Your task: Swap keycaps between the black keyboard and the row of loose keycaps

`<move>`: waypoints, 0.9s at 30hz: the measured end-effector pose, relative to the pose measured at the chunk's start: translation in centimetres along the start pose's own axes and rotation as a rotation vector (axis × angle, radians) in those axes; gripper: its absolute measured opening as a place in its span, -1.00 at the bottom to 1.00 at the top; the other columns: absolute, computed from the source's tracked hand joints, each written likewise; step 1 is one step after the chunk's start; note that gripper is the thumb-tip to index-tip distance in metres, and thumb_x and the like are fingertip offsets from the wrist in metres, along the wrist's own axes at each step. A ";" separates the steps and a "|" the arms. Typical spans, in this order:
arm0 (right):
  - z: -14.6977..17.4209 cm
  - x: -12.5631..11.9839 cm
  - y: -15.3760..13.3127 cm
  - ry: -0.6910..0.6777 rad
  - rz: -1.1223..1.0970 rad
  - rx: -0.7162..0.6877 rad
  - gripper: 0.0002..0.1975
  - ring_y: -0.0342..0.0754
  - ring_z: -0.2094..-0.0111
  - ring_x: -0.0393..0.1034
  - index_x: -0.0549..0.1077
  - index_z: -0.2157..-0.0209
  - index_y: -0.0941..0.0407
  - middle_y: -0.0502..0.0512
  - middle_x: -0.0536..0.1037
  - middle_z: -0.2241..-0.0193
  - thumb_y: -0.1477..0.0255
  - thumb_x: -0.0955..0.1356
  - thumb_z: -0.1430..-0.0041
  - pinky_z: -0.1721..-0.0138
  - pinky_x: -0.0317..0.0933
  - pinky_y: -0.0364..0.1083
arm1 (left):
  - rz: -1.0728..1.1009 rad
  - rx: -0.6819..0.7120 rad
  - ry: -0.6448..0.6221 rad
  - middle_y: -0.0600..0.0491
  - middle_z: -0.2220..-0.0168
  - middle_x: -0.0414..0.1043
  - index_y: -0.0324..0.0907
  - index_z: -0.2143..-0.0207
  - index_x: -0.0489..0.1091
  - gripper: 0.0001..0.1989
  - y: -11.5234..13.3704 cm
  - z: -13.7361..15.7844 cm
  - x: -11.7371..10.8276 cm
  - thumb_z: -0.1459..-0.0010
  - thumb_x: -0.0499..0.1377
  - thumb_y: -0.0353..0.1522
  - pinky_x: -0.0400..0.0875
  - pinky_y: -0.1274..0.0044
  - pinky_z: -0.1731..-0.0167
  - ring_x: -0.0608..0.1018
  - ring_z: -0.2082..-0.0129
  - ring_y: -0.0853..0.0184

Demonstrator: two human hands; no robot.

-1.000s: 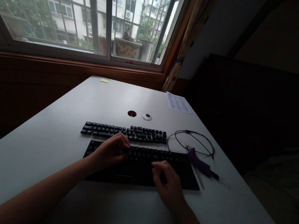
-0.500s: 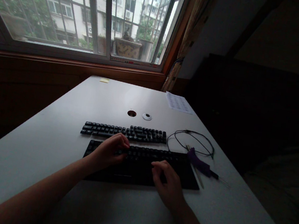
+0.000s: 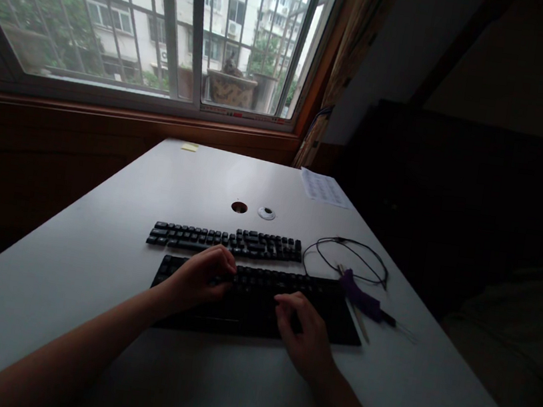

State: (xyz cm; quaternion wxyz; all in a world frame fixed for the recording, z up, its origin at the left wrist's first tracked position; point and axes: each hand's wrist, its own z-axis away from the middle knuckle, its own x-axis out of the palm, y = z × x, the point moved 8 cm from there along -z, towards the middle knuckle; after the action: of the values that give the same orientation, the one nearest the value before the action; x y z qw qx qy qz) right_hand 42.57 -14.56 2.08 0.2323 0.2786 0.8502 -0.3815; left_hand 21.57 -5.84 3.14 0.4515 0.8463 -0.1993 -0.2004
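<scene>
A black keyboard (image 3: 251, 312) lies near the desk's front; its upper rows carry keycaps, while the lower part looks flat and dark. Over its left half, my left hand (image 3: 203, 275) is closed, with curled fingers at the key rows and the thumb below them. My right hand (image 3: 302, 332) hovers over or rests on the right-centre part, its fingers bent and drawn in toward the thumb. Anything small in either hand is too dark to make out. Loose black keycaps (image 3: 186, 235) stand in rows just behind the keyboard.
Right of the keyboard lie a purple-handled tool (image 3: 362, 297) with thin wire prongs, a slim stick (image 3: 361, 324) and a looped black cable (image 3: 386, 267). Farther back are a desk hole (image 3: 239, 207), its round cover (image 3: 266, 213), a printed sheet (image 3: 324, 187) and yellow notes (image 3: 189, 147).
My left fingers and thumb have shifted very slightly at the key rows. The right hand and the things on the desk look the same.
</scene>
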 end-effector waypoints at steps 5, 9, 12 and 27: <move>-0.2 0.0 -0.2 0.001 -0.010 0.001 -0.80 -0.13 0.41 0.38 0.42 0.05 0.03 -0.04 0.41 0.39 0.53 0.30 -0.35 0.30 0.33 -0.13 | -0.026 0.002 -0.001 0.03 0.19 0.37 -0.17 0.26 0.35 -0.79 0.4 0.0 0.1 -0.07 0.21 -0.57 0.44 0.54 0.24 0.48 0.23 0.38; -0.1 -0.1 -0.3 0.001 -0.018 -0.002 -0.80 -0.13 0.41 0.37 0.42 0.05 0.03 -0.04 0.41 0.40 0.54 0.30 -0.34 0.32 0.32 -0.13 | -0.043 0.010 -0.010 0.02 0.20 0.38 -0.17 0.26 0.35 -0.80 0.4 0.0 0.1 -0.07 0.22 -0.56 0.43 0.54 0.27 0.48 0.24 0.38; -0.1 -0.1 -0.2 -0.007 -0.006 -0.002 -0.81 -0.13 0.41 0.37 0.42 0.05 0.03 -0.04 0.41 0.39 0.54 0.29 -0.35 0.30 0.32 -0.12 | -0.047 0.009 -0.016 0.01 0.19 0.39 -0.17 0.25 0.36 -0.79 0.2 0.0 0.1 -0.06 0.22 -0.57 0.43 0.54 0.28 0.48 0.24 0.37; -0.2 -0.1 -0.5 0.003 0.010 -0.011 -0.82 -0.12 0.41 0.39 0.44 0.07 0.04 -0.01 0.45 0.39 0.53 0.30 -0.34 0.33 0.33 -0.12 | -0.179 -0.051 -0.093 -0.02 0.19 0.56 -0.18 0.14 0.51 -0.81 0.2 0.1 0.6 -0.17 0.32 -0.43 0.55 0.50 0.24 0.61 0.25 0.34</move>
State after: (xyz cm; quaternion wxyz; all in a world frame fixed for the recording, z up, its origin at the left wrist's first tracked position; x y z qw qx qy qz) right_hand 42.31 -14.70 2.50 0.2346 0.2820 0.8513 -0.3752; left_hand 21.99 -6.36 3.15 0.4435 0.8386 -0.1388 -0.2841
